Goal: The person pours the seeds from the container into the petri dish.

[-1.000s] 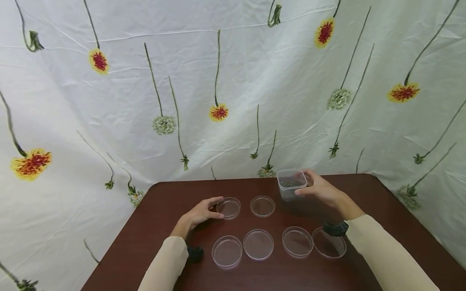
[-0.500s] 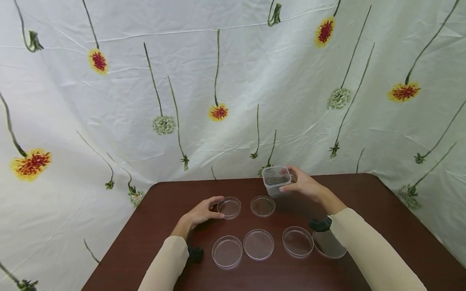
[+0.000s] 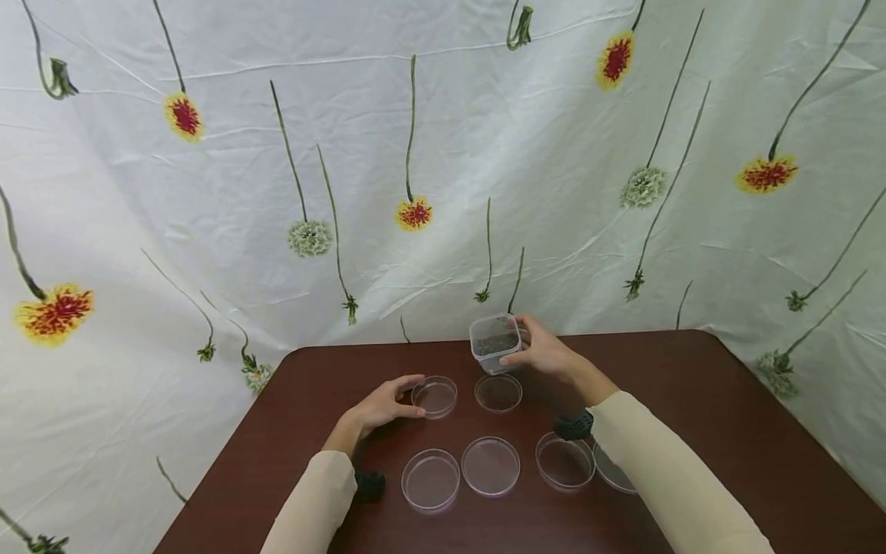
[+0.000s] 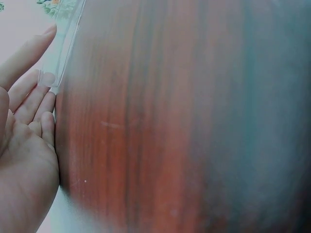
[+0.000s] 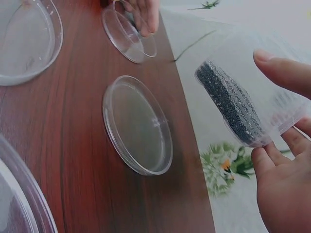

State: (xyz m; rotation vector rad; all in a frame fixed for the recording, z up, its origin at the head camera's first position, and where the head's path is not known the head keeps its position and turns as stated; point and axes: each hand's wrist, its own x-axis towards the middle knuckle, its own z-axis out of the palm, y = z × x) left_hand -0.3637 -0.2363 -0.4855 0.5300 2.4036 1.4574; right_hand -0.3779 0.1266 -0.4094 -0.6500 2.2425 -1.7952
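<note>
My right hand (image 3: 550, 358) grips a clear square plastic tub (image 3: 493, 350) by its right side, thumb in front. Dark fine granules (image 5: 228, 104) fill its lower part, and it tips a little in the right wrist view. The tub is held up at the table's far edge, just behind an uncovered petri dish (image 3: 498, 394). To the left, my left hand (image 3: 379, 404) holds another petri dish (image 3: 438, 397) by its left rim, between thumb and fingers. In the left wrist view only part of this dish (image 4: 60, 53) shows beside the thumb.
Nearer to me on the dark red-brown table (image 3: 304, 431) lies a front row of petri dishes, including one at the left (image 3: 431, 481). My right sleeve (image 3: 671, 462) partly covers the rightmost dish (image 3: 612, 468). A white flowered cloth (image 3: 443, 154) hangs behind the table.
My right hand has carried the tub leftward, from right of the back-row dish to behind it. My left hand and the dish it holds stay in place.
</note>
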